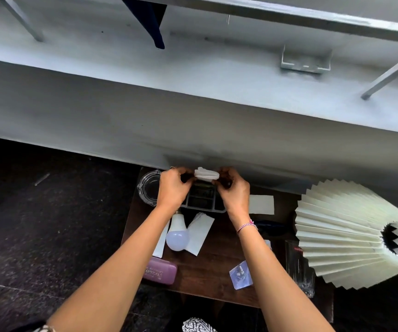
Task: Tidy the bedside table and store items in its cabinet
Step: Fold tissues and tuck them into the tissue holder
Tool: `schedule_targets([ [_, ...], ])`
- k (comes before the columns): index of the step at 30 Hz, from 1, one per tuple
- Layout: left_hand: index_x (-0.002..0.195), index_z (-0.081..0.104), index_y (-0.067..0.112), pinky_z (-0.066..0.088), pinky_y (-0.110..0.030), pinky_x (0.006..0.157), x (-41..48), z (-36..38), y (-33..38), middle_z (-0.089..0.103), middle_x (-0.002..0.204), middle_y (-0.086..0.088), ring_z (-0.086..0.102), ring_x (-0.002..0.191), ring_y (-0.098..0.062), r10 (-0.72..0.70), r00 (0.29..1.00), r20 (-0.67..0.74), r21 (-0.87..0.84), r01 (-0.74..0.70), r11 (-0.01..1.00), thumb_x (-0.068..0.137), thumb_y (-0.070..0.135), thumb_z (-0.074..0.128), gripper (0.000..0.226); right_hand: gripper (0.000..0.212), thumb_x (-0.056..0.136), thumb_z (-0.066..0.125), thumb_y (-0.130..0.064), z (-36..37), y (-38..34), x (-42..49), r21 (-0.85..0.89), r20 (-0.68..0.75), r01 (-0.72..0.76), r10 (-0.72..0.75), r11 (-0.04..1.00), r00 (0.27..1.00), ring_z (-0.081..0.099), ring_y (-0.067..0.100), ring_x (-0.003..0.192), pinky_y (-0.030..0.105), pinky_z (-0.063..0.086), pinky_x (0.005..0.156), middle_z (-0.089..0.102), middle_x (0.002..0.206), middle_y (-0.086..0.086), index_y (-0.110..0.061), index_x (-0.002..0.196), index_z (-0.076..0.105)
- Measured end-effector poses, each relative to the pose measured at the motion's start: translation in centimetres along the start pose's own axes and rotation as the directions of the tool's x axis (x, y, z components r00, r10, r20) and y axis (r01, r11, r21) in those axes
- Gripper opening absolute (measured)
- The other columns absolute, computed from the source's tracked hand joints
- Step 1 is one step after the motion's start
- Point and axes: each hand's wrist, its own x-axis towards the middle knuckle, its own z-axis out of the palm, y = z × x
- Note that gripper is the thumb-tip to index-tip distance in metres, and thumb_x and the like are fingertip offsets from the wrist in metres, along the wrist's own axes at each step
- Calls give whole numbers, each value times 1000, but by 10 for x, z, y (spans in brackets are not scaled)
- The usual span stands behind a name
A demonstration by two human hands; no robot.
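Note:
A folded white tissue [206, 174] is held between my left hand [174, 188] and my right hand [233, 191], each pinching one end of it. They hover above a grey compartment tray [205, 200] at the back of the dark wooden bedside table [214, 264]. On the table lie a white light bulb [177, 233], white paper pieces [200, 232], another white sheet [261, 204], a purple glasses case [160, 271], a small clear packet [240, 275] and a glass ashtray [148, 186].
A pleated cream lampshade [351, 233] stands at the table's right end. A black packet [299, 267] lies beside it, and a dark object [271, 227] sits behind my right wrist. A pale wall ledge [193, 111] runs behind the table. Dark floor [49, 224] lies to the left.

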Motion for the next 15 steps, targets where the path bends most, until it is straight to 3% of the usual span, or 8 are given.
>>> schedule_targets([
  [4,98,74,10,44,-13,80,-1,2,-2,75,97,-6,69,92,-17,16,1000,-6,29,-15,999,77,11,71,21,31,77,67,1,0,2,-2,40,41,-44,42,998,998,63,1,86,9,48,80,65,92,-15,-15,104,65],
  [8,98,74,11,39,-6,82,-3,3,-3,75,98,-3,68,94,-14,13,1000,-19,7,-12,1000,76,10,72,21,32,78,68,-1,0,1,-3,47,50,-49,47,998,998,61,0,85,4,46,78,64,94,-14,-15,106,63],
  [11,99,74,13,39,-6,83,-4,5,-3,75,98,-2,68,94,-12,22,999,-30,-2,-22,1000,76,11,72,23,32,78,68,0,-1,-1,-4,45,52,-41,38,998,998,62,3,85,10,47,80,64,96,-12,-15,107,63],
  [15,99,74,13,48,-17,87,-10,4,-7,75,97,-1,69,91,-11,20,998,-54,-41,-22,999,76,11,72,23,31,79,68,0,-1,-3,-8,63,32,-35,34,997,999,63,6,90,13,48,83,67,100,-7,-14,107,62],
])
